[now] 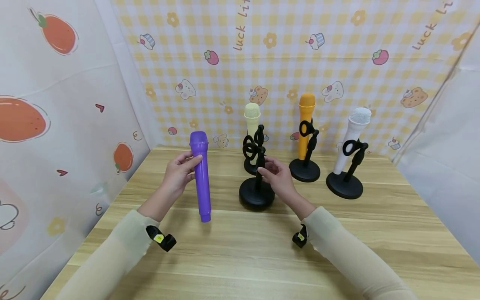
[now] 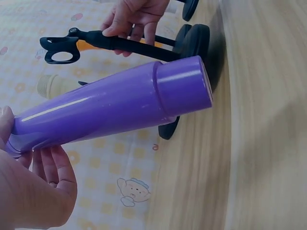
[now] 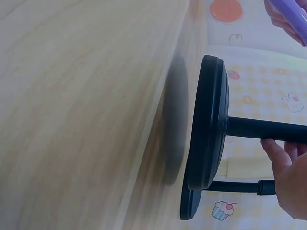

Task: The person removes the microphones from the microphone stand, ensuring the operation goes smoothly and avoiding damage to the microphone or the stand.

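Note:
My left hand grips a purple microphone near its head, fingers behind and thumb across the front. The microphone hangs nearly upright, head up, its lower end above the table. With my right hand I hold a black microphone stand by its upright post, thumb and fingers pinching it. In the right wrist view, a gap with a shadow shows between the table and the stand's round base. The ring-shaped clip on its top holds nothing. Purple microphone and stand are apart.
Behind the held stand, a pale yellow microphone stands at another black stand, partly hidden. To the right are an orange microphone and a white microphone, each at a black stand on the wooden table. Patterned cloth hangs behind.

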Tool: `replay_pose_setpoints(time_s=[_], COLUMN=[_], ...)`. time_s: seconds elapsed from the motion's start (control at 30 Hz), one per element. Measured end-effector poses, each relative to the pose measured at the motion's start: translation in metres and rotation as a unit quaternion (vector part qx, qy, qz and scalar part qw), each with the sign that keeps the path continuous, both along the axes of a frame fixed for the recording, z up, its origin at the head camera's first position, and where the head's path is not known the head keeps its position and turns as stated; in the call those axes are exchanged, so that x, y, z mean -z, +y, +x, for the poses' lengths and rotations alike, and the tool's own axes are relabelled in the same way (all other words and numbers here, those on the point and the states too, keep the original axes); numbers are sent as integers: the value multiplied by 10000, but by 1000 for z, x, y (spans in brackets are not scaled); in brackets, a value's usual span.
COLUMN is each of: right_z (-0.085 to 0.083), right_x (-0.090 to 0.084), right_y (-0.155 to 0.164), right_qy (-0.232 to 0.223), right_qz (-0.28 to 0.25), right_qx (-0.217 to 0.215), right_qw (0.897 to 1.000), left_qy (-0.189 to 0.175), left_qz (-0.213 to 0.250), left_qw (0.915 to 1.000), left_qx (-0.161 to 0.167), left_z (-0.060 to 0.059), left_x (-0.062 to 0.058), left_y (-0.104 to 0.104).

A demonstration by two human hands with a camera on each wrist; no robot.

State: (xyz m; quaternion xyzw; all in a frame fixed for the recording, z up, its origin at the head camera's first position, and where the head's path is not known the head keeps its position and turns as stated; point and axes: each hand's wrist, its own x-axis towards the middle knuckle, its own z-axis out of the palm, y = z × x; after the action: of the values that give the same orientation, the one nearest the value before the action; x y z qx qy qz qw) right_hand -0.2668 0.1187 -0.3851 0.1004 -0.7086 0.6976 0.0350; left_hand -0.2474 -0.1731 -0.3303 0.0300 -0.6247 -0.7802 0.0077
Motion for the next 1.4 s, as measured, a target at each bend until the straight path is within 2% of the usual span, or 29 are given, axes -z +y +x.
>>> replay_pose_setpoints(time_s=[0.4,0.83,1.4], right_z=[2,-2,-6], right_x=[-9,-10,-20], right_y=[-8,-19,-34], right_qy=[-43,-40,-49], right_qz=[-152,-321,-234], right_qx=[-40,-101,-131], right_qw=[9999,9994,9996], left_qy=[-111,-188,-287], left_qz=[-246,-307,-915], left_qw=[9996,9993,9946], left_qx=[-87,-98,-390], left_z=[7,14,26], left_x=[7,14,21], left_y=[-14,-31,-53])
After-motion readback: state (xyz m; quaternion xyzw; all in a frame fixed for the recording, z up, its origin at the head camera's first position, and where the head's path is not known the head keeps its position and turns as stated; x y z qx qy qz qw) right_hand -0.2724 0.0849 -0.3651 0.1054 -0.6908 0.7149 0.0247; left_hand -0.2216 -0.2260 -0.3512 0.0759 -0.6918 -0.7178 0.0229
